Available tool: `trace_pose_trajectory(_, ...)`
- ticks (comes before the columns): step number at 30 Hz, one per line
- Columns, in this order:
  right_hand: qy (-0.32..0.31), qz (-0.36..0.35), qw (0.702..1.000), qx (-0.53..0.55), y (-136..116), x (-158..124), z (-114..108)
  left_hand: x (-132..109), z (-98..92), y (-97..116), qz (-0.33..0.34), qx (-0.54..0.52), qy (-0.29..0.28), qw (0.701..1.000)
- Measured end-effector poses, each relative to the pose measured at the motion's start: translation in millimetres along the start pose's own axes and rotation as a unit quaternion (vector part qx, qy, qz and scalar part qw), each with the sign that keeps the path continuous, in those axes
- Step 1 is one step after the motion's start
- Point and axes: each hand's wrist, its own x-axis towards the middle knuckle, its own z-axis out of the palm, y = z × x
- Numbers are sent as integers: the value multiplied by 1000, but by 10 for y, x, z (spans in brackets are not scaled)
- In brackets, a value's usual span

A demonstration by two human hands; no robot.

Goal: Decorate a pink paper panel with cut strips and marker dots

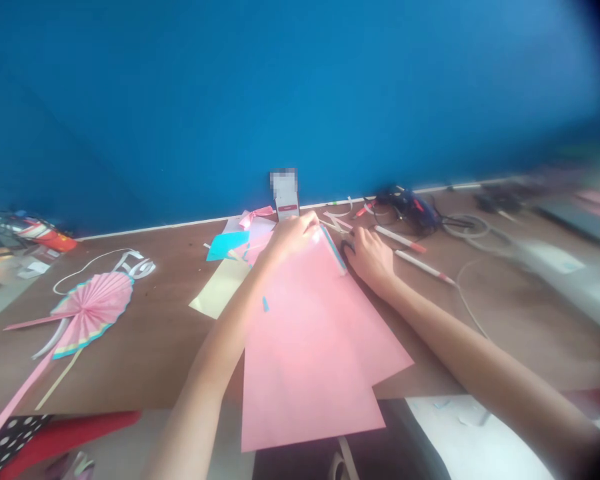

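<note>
Two overlapping pink paper sheets (310, 347) lie on the brown table (145, 347) in front of me. My left hand (293, 237) rests curled over the far corner of the top sheet, fingers bent on a blue-edged strip (333, 248) there. My right hand (373, 257) lies just right of that corner, fingers curled around a dark object (347, 247) on the table that I cannot make out clearly.
A pink pleated paper fan (93, 307) with strips lies at left. Cyan paper (227, 243), yellow paper (220, 288) and a pink bow (255, 215) sit behind the sheets. A phone (286, 195) leans on the blue wall. Pens (423, 265), a glue gun (410, 203) and cables lie at right.
</note>
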Motion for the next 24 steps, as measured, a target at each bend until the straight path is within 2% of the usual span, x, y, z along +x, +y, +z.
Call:
trace_pose_trajectory(3,-6,-40,999,-20,47,-9,-1,4,-74,74,-25,-15,50,998)
trace_pose_trajectory(6,-35,-60,997,-14,93,1,17,34,-82,13,-47,-18,47,998)
trace_pose_trajectory(10,-59,-61,996,22,122,23,70,73,-62,-203,-77,-45,31,996)
trace_pose_trajectory(17,-19,-96,989,109,139,30,133,54,-125,-470,-126,-91,-5,988)
trace_pose_trajectory(21,38,-57,975,210,135,23,113,44,-113,-594,-132,-106,-7,986)
trace_pose_trajectory(24,58,-21,962,268,143,22,101,47,-54,-674,-131,-131,13,983)
